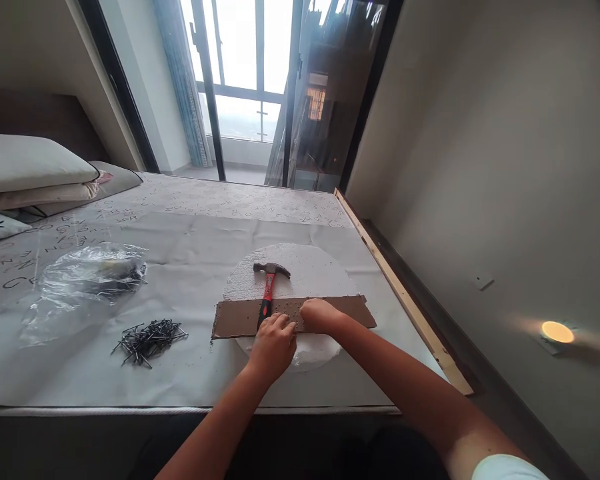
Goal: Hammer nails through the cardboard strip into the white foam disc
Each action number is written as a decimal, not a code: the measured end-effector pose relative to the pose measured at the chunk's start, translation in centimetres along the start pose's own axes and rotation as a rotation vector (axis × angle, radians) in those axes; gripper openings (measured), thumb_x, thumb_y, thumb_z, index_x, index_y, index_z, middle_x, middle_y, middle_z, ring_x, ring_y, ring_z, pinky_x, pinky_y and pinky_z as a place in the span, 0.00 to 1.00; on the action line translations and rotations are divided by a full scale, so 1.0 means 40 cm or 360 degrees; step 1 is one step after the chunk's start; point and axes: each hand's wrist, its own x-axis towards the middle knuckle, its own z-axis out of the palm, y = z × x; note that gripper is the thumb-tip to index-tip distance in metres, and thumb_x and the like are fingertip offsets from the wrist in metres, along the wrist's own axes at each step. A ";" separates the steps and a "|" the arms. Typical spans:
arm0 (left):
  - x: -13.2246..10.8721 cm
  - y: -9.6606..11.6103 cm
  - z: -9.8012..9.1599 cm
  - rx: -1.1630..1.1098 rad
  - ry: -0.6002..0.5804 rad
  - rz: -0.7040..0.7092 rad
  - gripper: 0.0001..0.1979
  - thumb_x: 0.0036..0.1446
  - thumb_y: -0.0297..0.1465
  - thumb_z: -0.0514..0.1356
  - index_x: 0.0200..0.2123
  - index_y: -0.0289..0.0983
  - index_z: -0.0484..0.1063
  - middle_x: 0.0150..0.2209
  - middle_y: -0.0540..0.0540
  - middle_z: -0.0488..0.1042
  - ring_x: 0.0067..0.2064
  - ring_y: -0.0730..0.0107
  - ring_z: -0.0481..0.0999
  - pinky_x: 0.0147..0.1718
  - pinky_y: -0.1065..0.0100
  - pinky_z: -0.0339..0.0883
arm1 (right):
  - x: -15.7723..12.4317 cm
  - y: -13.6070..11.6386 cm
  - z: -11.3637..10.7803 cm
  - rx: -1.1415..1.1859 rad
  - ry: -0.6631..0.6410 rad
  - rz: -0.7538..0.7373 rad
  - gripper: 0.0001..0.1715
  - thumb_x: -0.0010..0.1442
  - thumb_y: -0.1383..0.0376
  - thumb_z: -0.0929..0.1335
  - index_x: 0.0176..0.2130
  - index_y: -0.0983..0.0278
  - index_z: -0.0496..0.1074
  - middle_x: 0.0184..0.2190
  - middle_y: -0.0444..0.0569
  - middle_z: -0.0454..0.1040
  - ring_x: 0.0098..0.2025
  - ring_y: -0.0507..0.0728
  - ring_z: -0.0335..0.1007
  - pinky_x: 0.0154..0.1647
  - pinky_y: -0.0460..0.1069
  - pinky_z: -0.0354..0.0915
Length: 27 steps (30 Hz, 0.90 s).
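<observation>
A brown strip that looks like cardboard lies across a round white foam disc. Small dots, nails or holes, are scattered over the strip's middle. My left hand rests on its near edge, fingers laid out beside the handle end of a claw hammer with a red and black grip. To the right, my right hand is closed and presses down on the strip; whatever its fingers may hold is hidden. The hammer lies with its head on the foam, its handle crossing the strip.
A pile of dark nails lies left of the disc on a pale sheet over the mattress. Behind it sits a crumpled clear plastic bag. Pillows are at the far left, and a wooden rail runs along the right edge.
</observation>
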 end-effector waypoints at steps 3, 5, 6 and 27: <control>0.007 0.021 0.043 -0.0053 -0.0081 0.0143 0.16 0.51 0.24 0.53 0.44 0.32 0.71 0.49 0.39 0.69 0.53 0.57 0.64 0.53 0.59 0.56 | 0.011 0.003 -0.007 -0.0019 -0.0083 -0.0027 0.15 0.61 0.61 0.64 0.47 0.66 0.68 0.46 0.51 0.70 0.43 0.56 0.69 0.43 0.55 0.67; 0.010 0.029 0.062 -0.0056 -0.0132 0.0143 0.17 0.50 0.24 0.52 0.44 0.30 0.71 0.47 0.37 0.70 0.52 0.56 0.65 0.50 0.58 0.58 | 0.011 0.007 -0.013 -0.0020 -0.0116 -0.0028 0.15 0.61 0.61 0.64 0.46 0.66 0.68 0.46 0.51 0.70 0.43 0.56 0.69 0.43 0.55 0.67; 0.012 0.031 0.069 -0.0055 -0.0143 0.0139 0.17 0.51 0.24 0.52 0.44 0.30 0.71 0.47 0.36 0.70 0.52 0.55 0.65 0.49 0.58 0.59 | 0.009 0.008 -0.017 -0.0016 -0.0124 -0.0023 0.15 0.61 0.61 0.64 0.46 0.66 0.68 0.45 0.51 0.70 0.42 0.56 0.69 0.42 0.54 0.68; 0.022 0.032 0.062 -0.0187 -0.0143 0.0048 0.10 0.49 0.25 0.56 0.36 0.34 0.73 0.43 0.39 0.73 0.49 0.57 0.68 0.50 0.57 0.57 | -0.071 0.022 -0.022 0.0423 0.0601 0.0121 0.09 0.48 0.73 0.63 0.29 0.67 0.72 0.30 0.51 0.76 0.31 0.53 0.67 0.31 0.45 0.56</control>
